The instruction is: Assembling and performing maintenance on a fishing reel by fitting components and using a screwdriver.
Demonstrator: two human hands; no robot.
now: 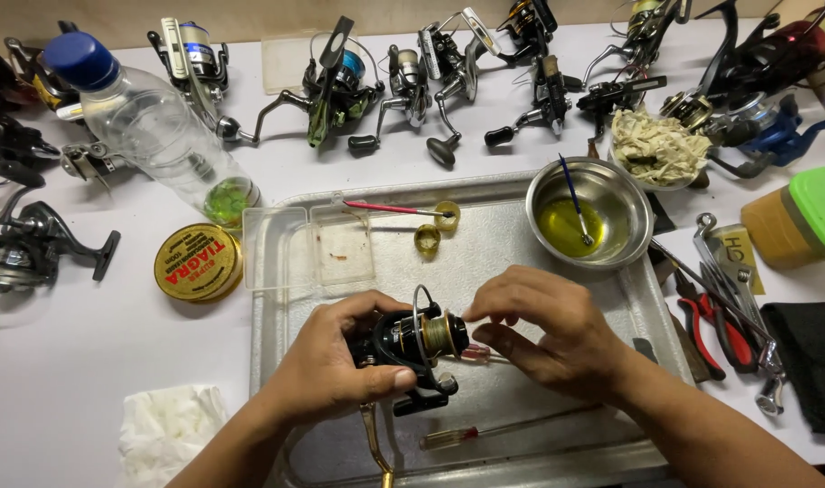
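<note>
Reel body (403, 348) partly hidden under left hand (331, 366); both forearms, right-side green-lidded tub (806, 217) cut by frame edge.

Both bare forearms enter from the bottom edge and converge toward the middle. Left hand (335, 366): palm turned inward, fingers curled in a closed grasp, thumb lying flat along the near side and pointing right, knuckles toward the camera. Left wrist bent slightly upward. Right hand (543, 330): back of hand facing up, fingers flexed and spread loosely, index finger and thumb drawn together in a pinch at the fingertips (474, 314), pointing left. Right wrist straight, forearm angled up-left. The two hands sit near one another, not touching.
</note>
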